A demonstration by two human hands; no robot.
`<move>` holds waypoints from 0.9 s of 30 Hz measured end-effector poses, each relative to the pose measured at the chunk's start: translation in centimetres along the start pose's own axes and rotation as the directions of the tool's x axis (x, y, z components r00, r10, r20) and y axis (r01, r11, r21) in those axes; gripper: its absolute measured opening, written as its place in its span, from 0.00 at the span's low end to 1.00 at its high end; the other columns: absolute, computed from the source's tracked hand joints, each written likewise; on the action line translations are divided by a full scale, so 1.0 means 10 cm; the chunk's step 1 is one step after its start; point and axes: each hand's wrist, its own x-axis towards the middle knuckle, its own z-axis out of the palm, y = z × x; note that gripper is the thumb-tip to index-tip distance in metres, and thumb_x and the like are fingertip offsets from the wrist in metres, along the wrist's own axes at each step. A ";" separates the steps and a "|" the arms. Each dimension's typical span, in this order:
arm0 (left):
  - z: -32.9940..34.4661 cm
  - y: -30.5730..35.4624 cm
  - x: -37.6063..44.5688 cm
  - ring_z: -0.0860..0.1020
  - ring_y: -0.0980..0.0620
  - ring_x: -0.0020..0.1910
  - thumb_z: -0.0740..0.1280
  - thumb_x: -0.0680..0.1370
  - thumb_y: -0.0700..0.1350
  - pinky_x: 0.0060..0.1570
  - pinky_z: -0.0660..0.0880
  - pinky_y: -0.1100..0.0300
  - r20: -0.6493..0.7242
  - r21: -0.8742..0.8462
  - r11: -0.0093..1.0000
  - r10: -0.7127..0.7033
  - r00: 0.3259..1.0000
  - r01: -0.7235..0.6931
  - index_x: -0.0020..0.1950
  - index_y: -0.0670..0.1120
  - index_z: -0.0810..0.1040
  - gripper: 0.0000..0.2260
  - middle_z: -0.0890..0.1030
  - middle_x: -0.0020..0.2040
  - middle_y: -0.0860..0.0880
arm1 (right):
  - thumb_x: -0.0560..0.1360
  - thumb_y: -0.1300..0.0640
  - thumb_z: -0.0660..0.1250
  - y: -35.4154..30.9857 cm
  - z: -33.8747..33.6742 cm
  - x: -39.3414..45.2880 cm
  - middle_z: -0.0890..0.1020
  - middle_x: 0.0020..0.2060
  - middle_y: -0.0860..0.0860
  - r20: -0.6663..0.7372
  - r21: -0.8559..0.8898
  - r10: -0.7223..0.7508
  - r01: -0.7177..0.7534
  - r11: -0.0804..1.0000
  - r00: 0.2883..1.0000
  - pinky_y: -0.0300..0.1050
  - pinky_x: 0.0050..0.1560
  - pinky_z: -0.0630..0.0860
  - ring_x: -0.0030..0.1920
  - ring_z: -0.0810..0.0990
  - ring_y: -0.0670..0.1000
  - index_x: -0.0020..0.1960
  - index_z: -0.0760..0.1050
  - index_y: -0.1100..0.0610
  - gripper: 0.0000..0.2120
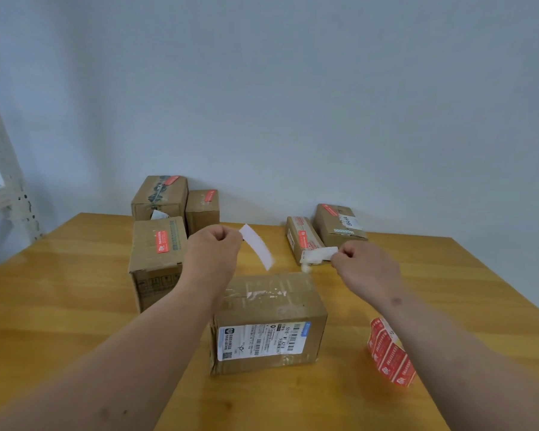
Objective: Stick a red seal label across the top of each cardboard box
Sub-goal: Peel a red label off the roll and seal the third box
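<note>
Head view, listed left to right as I see it. Sealed boxes [157,259], red seals already on, parked at the rear. Left hand [212,253] pinches a white-faced strip [257,246], likely the label underside, raised above the unsealed box [268,321] for placing. Right hand [366,269] pinches a crumpled white piece [318,256], presumably backing. Red label stack [391,353] waits on the table [75,290], within reach.

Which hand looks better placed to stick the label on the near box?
Probably the left hand: its fingers pinch the peeled strip above the unsealed box. The right hand holds only crumpled backing.
</note>
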 end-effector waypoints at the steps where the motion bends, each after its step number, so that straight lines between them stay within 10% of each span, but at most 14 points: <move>1: 0.00 0.00 0.00 0.62 0.52 0.31 0.63 0.78 0.41 0.29 0.62 0.59 -0.001 -0.004 1.000 0.000 1.000 0.000 0.45 0.32 0.75 0.11 0.67 0.34 0.44 | 0.75 0.54 0.57 0.05 -0.02 0.00 0.76 0.32 0.48 -0.015 -0.071 0.028 -0.029 0.997 0.999 0.45 0.39 0.65 0.34 0.73 0.50 0.35 0.69 0.53 0.11; 11: 0.09 0.04 -0.09 0.66 0.53 0.31 0.64 0.79 0.43 0.31 0.65 0.59 0.045 0.044 0.997 0.065 0.997 -0.067 0.42 0.44 0.81 0.09 0.72 0.32 0.49 | 0.72 0.66 0.56 0.14 0.06 -0.12 0.75 0.34 0.46 0.233 -0.615 0.020 0.131 0.778 0.972 0.55 0.68 0.59 0.42 0.75 0.52 0.38 0.73 0.51 0.13; 19: 0.07 0.03 -0.12 0.67 0.53 0.31 0.64 0.79 0.45 0.33 0.68 0.60 0.098 0.103 0.984 0.135 0.986 -0.145 0.44 0.41 0.81 0.10 0.74 0.34 0.48 | 0.75 0.55 0.63 0.10 0.03 -0.10 0.77 0.36 0.46 0.200 -0.630 -0.032 0.153 0.761 0.979 0.54 0.62 0.63 0.41 0.75 0.50 0.38 0.72 0.49 0.07; 23: 0.06 0.04 -0.14 0.69 0.52 0.33 0.64 0.80 0.45 0.37 0.69 0.58 0.116 0.093 0.985 0.135 0.984 -0.146 0.43 0.44 0.82 0.10 0.75 0.34 0.48 | 0.74 0.61 0.59 0.04 0.01 -0.09 0.81 0.49 0.47 0.231 -0.429 -0.014 0.115 0.896 0.973 0.49 0.58 0.71 0.51 0.78 0.50 0.52 0.77 0.48 0.13; 27: 0.07 0.06 -0.15 0.71 0.51 0.36 0.64 0.80 0.45 0.39 0.69 0.58 0.139 0.084 0.984 0.144 0.980 -0.156 0.44 0.46 0.81 0.09 0.76 0.37 0.46 | 0.80 0.55 0.60 -0.11 -0.03 -0.13 0.82 0.49 0.47 0.235 0.323 -0.042 -0.037 0.946 0.971 0.44 0.48 0.75 0.48 0.80 0.50 0.55 0.79 0.52 0.10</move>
